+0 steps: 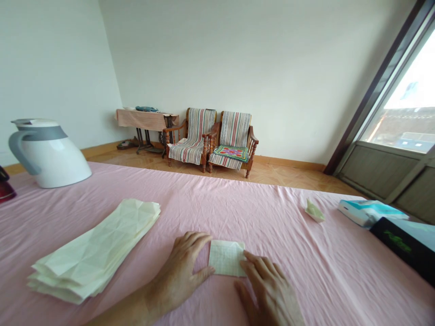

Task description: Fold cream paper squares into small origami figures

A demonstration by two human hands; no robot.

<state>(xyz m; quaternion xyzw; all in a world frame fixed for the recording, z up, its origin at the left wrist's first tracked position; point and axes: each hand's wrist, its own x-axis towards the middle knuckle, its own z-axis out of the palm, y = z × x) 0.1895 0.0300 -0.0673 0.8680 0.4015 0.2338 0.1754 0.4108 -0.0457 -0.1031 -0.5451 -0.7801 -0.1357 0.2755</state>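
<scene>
A small folded sheet of pale paper (226, 257) lies flat on the pink tablecloth (217, 203) near the front edge. My left hand (181, 271) rests on the cloth at the sheet's left side, fingers curled over its upper left corner and thumb against its left edge. My right hand (268, 290) lies flat with fingers stretched out, fingertips pressing on the sheet's right edge. To the left lies a stack of creased cream paper sheets (97, 246). A small folded paper piece (314, 211) sits further back on the right.
A white jug with a grey handle (47, 151) stands at the back left, beside a dark red object (5, 188) at the edge. A teal-and-white box (369, 211) and a black box (406, 246) lie at the right. Beyond stand two striped wooden armchairs (210, 140) and a side table (146, 120).
</scene>
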